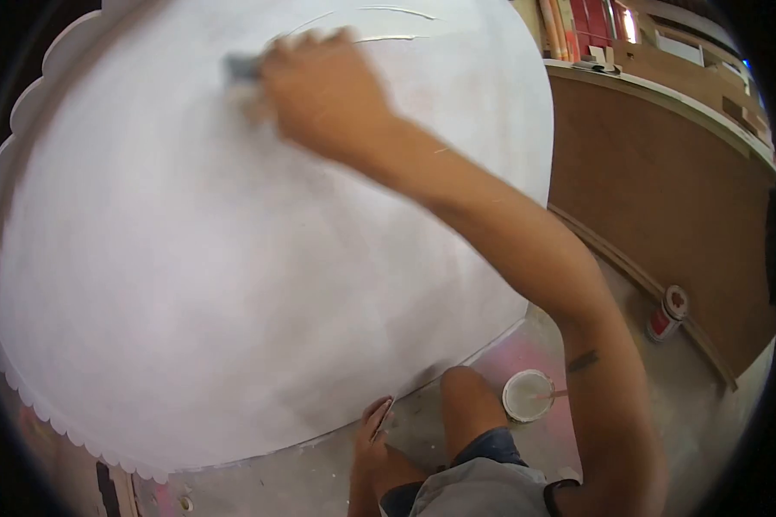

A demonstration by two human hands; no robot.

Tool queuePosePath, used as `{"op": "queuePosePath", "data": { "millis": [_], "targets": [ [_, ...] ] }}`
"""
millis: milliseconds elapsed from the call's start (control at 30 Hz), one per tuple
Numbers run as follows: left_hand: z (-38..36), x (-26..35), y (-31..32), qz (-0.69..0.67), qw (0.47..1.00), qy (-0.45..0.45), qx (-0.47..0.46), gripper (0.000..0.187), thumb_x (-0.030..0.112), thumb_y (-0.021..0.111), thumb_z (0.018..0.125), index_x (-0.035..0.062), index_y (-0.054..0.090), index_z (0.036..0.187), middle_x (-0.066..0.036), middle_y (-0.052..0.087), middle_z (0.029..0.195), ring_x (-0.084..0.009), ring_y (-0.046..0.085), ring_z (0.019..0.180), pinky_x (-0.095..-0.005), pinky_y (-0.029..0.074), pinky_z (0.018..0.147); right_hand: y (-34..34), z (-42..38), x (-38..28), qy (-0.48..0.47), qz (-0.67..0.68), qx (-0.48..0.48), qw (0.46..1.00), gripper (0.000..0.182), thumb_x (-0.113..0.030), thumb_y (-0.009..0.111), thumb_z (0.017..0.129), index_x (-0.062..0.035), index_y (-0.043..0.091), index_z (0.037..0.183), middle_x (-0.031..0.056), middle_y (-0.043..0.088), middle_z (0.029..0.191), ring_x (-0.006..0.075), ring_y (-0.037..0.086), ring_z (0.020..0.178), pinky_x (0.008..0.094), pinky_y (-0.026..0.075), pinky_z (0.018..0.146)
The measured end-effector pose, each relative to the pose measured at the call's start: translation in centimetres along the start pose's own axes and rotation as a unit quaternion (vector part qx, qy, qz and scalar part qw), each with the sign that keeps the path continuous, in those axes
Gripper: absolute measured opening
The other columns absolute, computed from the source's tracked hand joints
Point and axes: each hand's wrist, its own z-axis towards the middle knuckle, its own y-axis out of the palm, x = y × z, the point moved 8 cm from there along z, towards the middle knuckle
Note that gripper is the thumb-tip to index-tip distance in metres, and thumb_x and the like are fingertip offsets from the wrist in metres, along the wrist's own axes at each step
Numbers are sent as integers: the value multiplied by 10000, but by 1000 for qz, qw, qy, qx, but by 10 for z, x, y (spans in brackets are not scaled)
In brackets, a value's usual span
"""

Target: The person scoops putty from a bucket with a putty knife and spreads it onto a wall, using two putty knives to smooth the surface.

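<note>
A large white panel [190,284] with a scalloped left edge fills most of the view. My right hand [323,90] is closed around a grey flat-looking tool [243,69] against the panel's upper part; motion blur hides its exact kind. Glossy wet streaks of white paint or filler [392,36] lie just above and right of that hand. Down at the panel's lower edge, my left hand [372,431] is closed near my knee. Something thin shows along its fingers, too small to name.
An open tub [528,395] of whitish material, with a stick in it, stands on the floor right of my knee. Farther right, a paint can [667,314] stands beside a wooden strip [707,349]. A brown board partition [655,164] rises behind them.
</note>
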Motion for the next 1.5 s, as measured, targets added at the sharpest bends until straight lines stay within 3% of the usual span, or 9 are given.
{"op": "queuePosePath", "data": {
  "millis": [100,200,300,600,967,1033,1233,1367,1500],
  "targets": [
    [-8,-13,4,0,1000,-7,-3,549,-68,427,814,3,530,1348,-171,466,1405,-310,453,1331,-415,414,1093,-17,-30,159,239,53,50,968,276,-152,537,817,-76,704,1023,162,694,1001,339,669,933,461,526,798],
    [0,-11,3,6,1000,-5,2,562,-107,415,803,3,539,1340,-163,475,1400,-305,468,1317,-412,413,1092,-25,-66,271,389,-41,-57,919,350,-227,532,792,-26,710,1017,210,700,1016,394,662,961,464,515,846],
    [7,-14,2,47,999,11,6,553,-115,420,802,1,554,1325,-157,494,1385,-294,483,1303,-398,415,1091,-6,-79,314,412,-27,-42,910,362,-241,525,784,13,699,974,258,686,969,435,648,932,469,510,842],
    [12,-17,-2,-30,1000,-7,7,562,-113,408,803,5,557,1331,-154,510,1374,-274,480,1308,-373,396,1106,8,-2,149,220,-34,47,974,254,-212,585,776,-3,727,805,200,698,872,366,688,769,438,551,733],
    [14,-8,-12,-3,999,41,34,506,-78,436,849,-30,507,1347,-166,521,1350,-295,513,1273,-372,436,1051,30,25,-47,71,70,2,995,105,-85,618,766,-18,696,745,135,616,865,287,601,791,380,516,634],
    [18,-7,-25,-180,978,-60,84,516,-36,462,861,-63,426,1375,-180,525,1317,-329,553,1216,-385,458,1027,32,26,-59,51,77,1,996,76,-52,615,730,-2,671,722,136,614,823,297,602,741,382,525,589],
    [25,-7,-28,-382,899,-54,208,473,124,498,935,-33,389,1368,-163,541,1284,-329,597,1136,-462,529,952,28,-11,-88,-56,43,-11,997,148,-109,597,815,-16,707,781,107,609,895,267,570,825,346,477,686],
    [45,59,-17,-469,863,-67,174,437,324,455,999,43,438,1333,-130,588,1245,-305,653,1022,-428,604,723,4,-59,-53,40,283,-47,957,260,12,569,791,-20,679,1024,109,639,980,285,599,912,371,506,778],
    [53,71,-10,-531,828,-44,176,392,354,436,1005,60,515,1251,-106,660,1114,-259,695,869,-371,590,532,-42,-154,-46,180,553,-82,810,326,92,545,845,-38,637,1129,141,665,1086,297,632,982,372,481,882]
  ]
}}
